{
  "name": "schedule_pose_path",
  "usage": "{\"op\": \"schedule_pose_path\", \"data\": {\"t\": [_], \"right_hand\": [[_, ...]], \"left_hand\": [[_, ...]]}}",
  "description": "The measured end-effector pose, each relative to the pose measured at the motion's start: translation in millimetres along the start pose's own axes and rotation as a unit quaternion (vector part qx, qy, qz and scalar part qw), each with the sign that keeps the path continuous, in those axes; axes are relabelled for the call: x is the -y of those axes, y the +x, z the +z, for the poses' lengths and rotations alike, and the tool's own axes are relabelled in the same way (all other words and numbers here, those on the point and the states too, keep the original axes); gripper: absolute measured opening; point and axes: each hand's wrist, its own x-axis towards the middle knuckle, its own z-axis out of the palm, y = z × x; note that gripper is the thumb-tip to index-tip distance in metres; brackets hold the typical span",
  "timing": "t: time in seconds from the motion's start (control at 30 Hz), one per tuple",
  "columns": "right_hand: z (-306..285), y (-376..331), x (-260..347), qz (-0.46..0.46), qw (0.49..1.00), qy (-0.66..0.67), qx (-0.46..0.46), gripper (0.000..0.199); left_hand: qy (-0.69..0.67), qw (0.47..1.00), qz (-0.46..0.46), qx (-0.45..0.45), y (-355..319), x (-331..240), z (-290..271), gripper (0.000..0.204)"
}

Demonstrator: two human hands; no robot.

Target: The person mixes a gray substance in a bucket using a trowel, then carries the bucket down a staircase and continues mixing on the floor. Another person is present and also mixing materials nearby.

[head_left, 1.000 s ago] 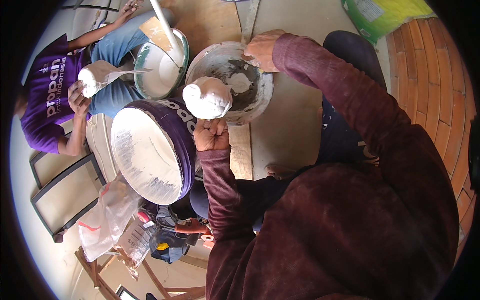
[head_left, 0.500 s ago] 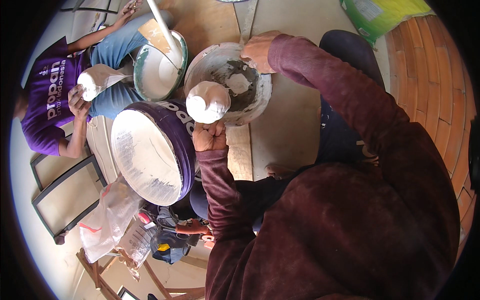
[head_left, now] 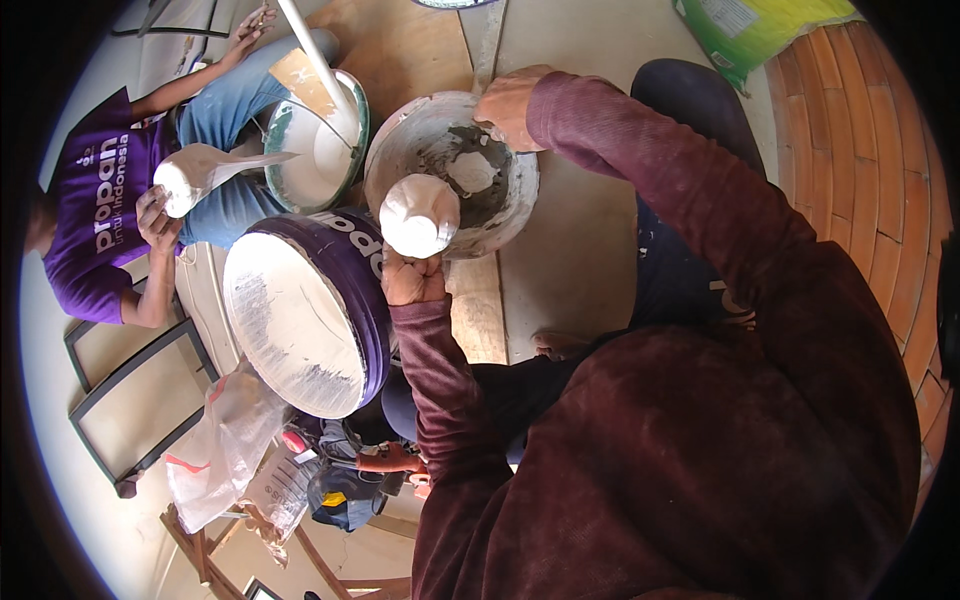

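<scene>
My left hand (head_left: pixel 412 278) is closed in a fist around the lower end of a white plaster-coated object (head_left: pixel 418 215) — a rounded, bulb-like shape, wider at the top. I hold it upright, just over the near rim of the grey bowl (head_left: pixel 395 165). The bowl is smeared with grey and white paste inside, with a pale lump near the middle. My right hand (head_left: pixel 508 103) rests on the far rim of this bowl, the fingers curled over the edge; how tightly it grips I cannot tell, because the fingertips are hidden behind the rim.

Just to the left of my left hand stands a big purple bucket (head_left: pixel 362 290), tilted so that its white-coated inside (head_left: pixel 290 330) faces the camera. It is touching or almost touching the grey bowl.

Further away sits another person in a purple shirt (head_left: pixel 95 215) and blue jeans. This person holds a similar white object (head_left: pixel 190 180) with one hand (head_left: pixel 158 212), beside a green-rimmed bowl (head_left: pixel 355 130) filled with white liquid — a pale stick (head_left: pixel 315 55) leans in it. Everything stands on the floor, on wooden boards (head_left: pixel 475 310). A crumpled plastic bag (head_left: pixel 225 440) lies below the purple bucket.
</scene>
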Motion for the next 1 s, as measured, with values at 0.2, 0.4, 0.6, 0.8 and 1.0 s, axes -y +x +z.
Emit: {"op": "schedule_pose_path", "data": {"t": [0.2,0.4,0.6,0.8,1.0], "right_hand": [[-4.3,-2.3,0.5,0.003,1.000,-0.005,0.006,0.023],[-1.6,-0.1,-0.2,0.004,1.000,-0.006,0.012,0.023],[-5.4,-5.1,-0.7,-0.005,1.000,0.002,0.015,0.024],[-3.3,-2.3,-3.4,0.000,1.000,0.003,0.019,0.025],[-4.9,-5.5,-2.1,-0.002,1.000,0.007,0.017,0.025]], "left_hand": [[0.012,1.000,-0.011,-0.018,8.6,5.8,-3.7,0.021],[0.023,0.999,-0.020,0.021,17.1,7.2,-13.6,0.023],[0.028,0.999,-0.018,0.020,22.2,8.3,-20.7,0.026],[0.019,0.995,-0.025,0.096,31.0,10.5,-31.6,0.028],[0.080,0.995,0.019,0.057,22.3,11.4,-14.0,0.038]]}}
